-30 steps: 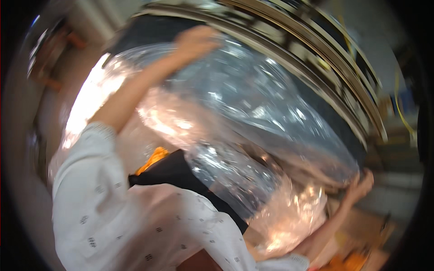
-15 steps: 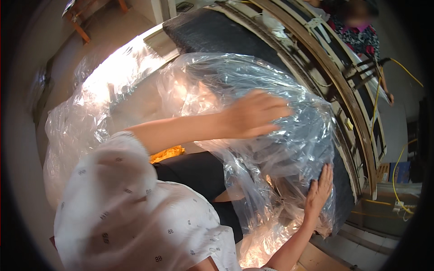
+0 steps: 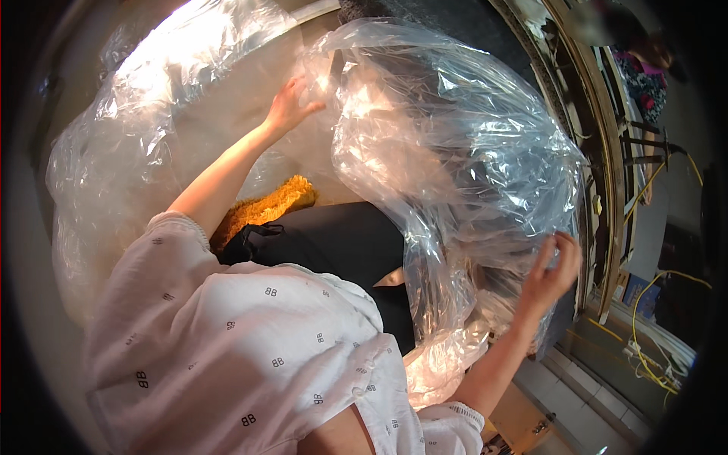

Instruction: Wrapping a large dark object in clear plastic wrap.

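Note:
A large sheet of clear crinkled plastic film [image 3: 455, 144] billows in front of me, covering a dark surface. My left hand [image 3: 290, 104] reaches up and grips a fold of the film near its upper middle. My right hand [image 3: 552, 269] pinches the film's lower right edge, fingers curled on it. More clear plastic [image 3: 114, 152] spreads to the left. An orange fuzzy cloth [image 3: 265, 208] lies under my left forearm, next to my black garment [image 3: 334, 243].
A framed wooden rack or rail [image 3: 599, 152] runs along the right side. Yellow cables [image 3: 660, 303] lie on the floor at the lower right. Another person in a patterned top [image 3: 644, 83] stands at the upper right.
My left hand has moved left and up across the film and taken hold of a fold. My right hand has lifted off the flat film and now pinches its edge. The view tilted downward.

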Demonstrator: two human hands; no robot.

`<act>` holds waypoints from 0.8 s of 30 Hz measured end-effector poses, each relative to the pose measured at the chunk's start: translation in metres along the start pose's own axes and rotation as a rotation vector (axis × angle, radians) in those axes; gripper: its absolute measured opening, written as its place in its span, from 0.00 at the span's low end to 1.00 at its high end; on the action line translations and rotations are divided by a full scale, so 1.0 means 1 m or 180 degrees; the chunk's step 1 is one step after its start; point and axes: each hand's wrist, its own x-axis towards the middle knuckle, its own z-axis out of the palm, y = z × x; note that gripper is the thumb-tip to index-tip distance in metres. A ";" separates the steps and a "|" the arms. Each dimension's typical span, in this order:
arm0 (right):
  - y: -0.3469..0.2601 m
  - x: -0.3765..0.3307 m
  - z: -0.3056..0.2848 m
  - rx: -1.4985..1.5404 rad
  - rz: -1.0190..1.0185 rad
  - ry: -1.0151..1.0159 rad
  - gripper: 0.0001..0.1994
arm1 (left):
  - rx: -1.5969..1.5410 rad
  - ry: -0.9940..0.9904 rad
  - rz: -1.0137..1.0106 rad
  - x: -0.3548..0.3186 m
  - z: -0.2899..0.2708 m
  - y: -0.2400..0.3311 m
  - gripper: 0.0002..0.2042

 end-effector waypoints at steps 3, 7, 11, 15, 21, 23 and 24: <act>-0.074 -0.008 0.031 0.1442 0.0133 -0.1720 0.10 | -0.2079 -0.1244 -0.1157 0.015 -0.022 0.005 0.19; -0.105 -0.056 0.077 0.1111 -0.0209 -0.2054 0.14 | -0.1797 -0.1079 -0.1562 0.012 -0.070 0.057 0.13; -0.085 -0.044 0.061 0.2229 0.0587 -0.2804 0.14 | -0.2767 0.0208 -0.0486 0.004 -0.123 0.105 0.12; 0.003 0.011 -0.045 0.2374 0.2208 -0.0908 0.19 | -0.3076 -0.0176 -0.0574 -0.011 -0.173 0.160 0.12; 0.182 -0.055 -0.227 0.0961 0.2192 0.2851 0.11 | -0.3036 -0.1212 0.1344 -0.046 -0.169 0.254 0.12; 0.134 -0.064 -0.215 0.0074 0.1665 0.2232 0.12 | -0.3262 -0.1302 0.1995 -0.064 -0.154 0.275 0.12; 0.101 -0.063 -0.199 0.1089 0.1992 0.2118 0.10 | -0.3274 -0.1692 0.1910 -0.069 -0.155 0.294 0.11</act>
